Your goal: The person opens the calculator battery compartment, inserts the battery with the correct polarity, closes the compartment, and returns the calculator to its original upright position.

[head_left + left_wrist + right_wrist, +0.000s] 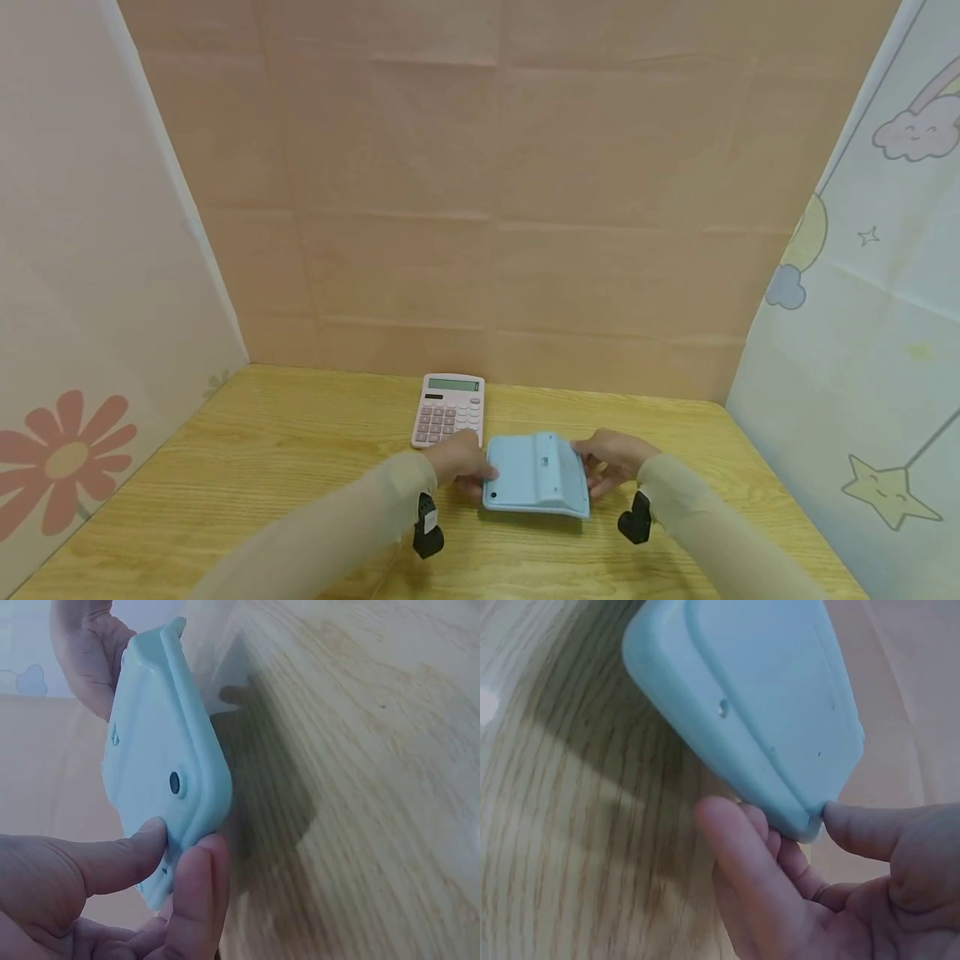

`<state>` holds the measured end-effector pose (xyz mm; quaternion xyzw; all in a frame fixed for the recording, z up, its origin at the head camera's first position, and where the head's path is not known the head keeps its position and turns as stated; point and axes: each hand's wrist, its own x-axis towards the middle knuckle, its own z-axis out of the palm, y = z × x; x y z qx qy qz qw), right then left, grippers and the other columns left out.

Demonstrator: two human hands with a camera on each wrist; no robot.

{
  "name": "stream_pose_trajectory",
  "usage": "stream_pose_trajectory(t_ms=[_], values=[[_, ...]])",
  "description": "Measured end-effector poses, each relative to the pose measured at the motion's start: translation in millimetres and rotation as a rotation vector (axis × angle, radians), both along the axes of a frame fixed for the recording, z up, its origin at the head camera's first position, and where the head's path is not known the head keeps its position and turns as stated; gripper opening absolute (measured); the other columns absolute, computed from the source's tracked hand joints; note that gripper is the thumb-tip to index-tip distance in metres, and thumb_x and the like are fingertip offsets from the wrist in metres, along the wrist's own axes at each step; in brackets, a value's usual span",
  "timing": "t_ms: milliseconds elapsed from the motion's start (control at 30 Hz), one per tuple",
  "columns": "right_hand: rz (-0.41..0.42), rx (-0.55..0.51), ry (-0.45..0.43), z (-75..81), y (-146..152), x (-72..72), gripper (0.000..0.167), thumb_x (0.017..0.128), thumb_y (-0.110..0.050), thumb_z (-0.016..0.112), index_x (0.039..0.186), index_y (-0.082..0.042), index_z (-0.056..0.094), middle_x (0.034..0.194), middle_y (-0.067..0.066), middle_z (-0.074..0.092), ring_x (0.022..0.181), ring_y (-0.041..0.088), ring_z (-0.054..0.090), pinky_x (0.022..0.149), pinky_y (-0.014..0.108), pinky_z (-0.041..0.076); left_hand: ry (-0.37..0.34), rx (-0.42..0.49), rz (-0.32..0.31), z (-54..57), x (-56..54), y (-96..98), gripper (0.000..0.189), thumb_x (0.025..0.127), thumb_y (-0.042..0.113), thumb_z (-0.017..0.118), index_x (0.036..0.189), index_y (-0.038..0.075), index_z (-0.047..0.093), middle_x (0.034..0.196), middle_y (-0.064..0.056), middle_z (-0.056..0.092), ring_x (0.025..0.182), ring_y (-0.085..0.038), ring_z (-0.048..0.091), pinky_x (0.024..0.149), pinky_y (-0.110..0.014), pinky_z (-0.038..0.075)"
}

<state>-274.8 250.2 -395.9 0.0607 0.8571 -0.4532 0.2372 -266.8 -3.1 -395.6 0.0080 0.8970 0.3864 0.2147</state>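
A light-blue calculator (517, 471) is held back side up just above the table, its raised hump, screw holes and a dark round foot showing. My left hand (461, 462) pinches one side of it; in the left wrist view the thumb (135, 859) lies on the back and the fingers are underneath. At the other side my right hand (611, 458) grips the edge between thumb (862, 829) and fingers. The calculator's keys and display face down and are hidden. Behind my left hand lies a pink calculator (450, 408), face up, with its display reading 0.
The wooden table (322, 442) bears both calculators. A plain pinkish-brown backdrop (487, 208) stands behind it. Patterned side panels rise at left, with a red flower (67, 458), and at right, with a yellow star (892, 490).
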Motion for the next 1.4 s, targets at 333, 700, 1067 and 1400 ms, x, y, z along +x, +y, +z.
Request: stream_pose_trajectory(t_ms=[333,700,1067,1400], values=[[0.030,-0.057,0.014,12.4,3.4,-2.3,0.035,0.105,-0.023,0.041,0.105,0.004,0.063,0.088,0.013,0.058,0.060,0.015,0.055,0.058,0.028,0.059,0.009,0.110,0.050,12.0,-1.0,-1.7,0.024,0.086,0.009,0.073,0.095,-0.007,0.057,0.071,-0.011,0.065,0.047,-0.010,0.056,0.049,-0.019,0.052],[0.039,-0.033,0.098,20.6,6.9,-5.1,0.035,0.104,-0.026,0.043,0.100,0.003,0.063,0.090,0.012,0.058,0.073,0.019,0.063,0.070,0.036,0.060,-0.014,0.268,0.142,9.8,-5.5,-3.1,0.014,0.089,0.008,0.069,0.092,-0.004,0.063,0.080,-0.011,0.067,0.067,-0.019,0.067,0.067,-0.034,0.060],[0.087,-0.268,0.149,27.2,16.0,-13.0,0.038,0.104,-0.016,0.045,0.118,0.018,0.051,0.096,0.015,0.059,0.078,0.013,0.066,0.078,0.027,0.059,0.111,0.427,0.092,16.7,-8.5,-6.3,0.018,0.090,0.003,0.066,0.098,0.004,0.050,0.085,-0.010,0.059,0.067,-0.019,0.061,0.052,-0.030,0.052],[0.051,-0.498,0.154,28.9,26.7,-15.6,0.046,0.106,-0.014,0.040,0.133,0.023,0.037,0.104,0.012,0.068,0.097,0.016,0.070,0.092,0.025,0.053,0.557,0.280,-0.021,20.6,-2.6,-1.7,0.014,0.088,0.009,0.070,0.089,0.013,0.057,0.092,-0.004,0.059,0.070,-0.017,0.057,0.047,-0.025,0.049]])
